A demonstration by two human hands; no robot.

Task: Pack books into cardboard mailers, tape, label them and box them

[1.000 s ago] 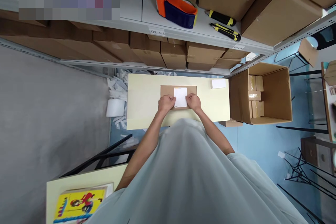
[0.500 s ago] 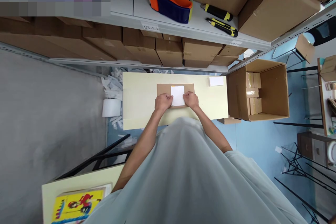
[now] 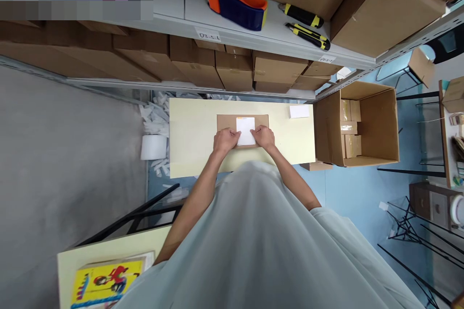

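A white label (image 3: 245,130) with a small orange mark at its top lies over a flat brown cardboard box (image 3: 225,122) on the pale yellow table (image 3: 192,140). My left hand (image 3: 226,140) has its fingers curled, with thumb and forefinger closed on the label's left edge. On the opposite side, my right hand (image 3: 264,136) is closed in a pinch, its thumb and fingertip at the label's right edge. Both hands rest over the near part of the box. How firmly the label sits against the cardboard cannot be made out.
A white slip (image 3: 299,111) lies at the table's right end. Beyond it stands an open carton (image 3: 377,125) holding small boxes. The shelf (image 3: 170,19) ahead bears a tape dispenser (image 3: 235,5), two cutters (image 3: 308,36) and boxes. A white roll (image 3: 154,147) sits left.
My right thumb has slid slightly inward over the label's right edge. The label, the box and my left hand look nearly the same.
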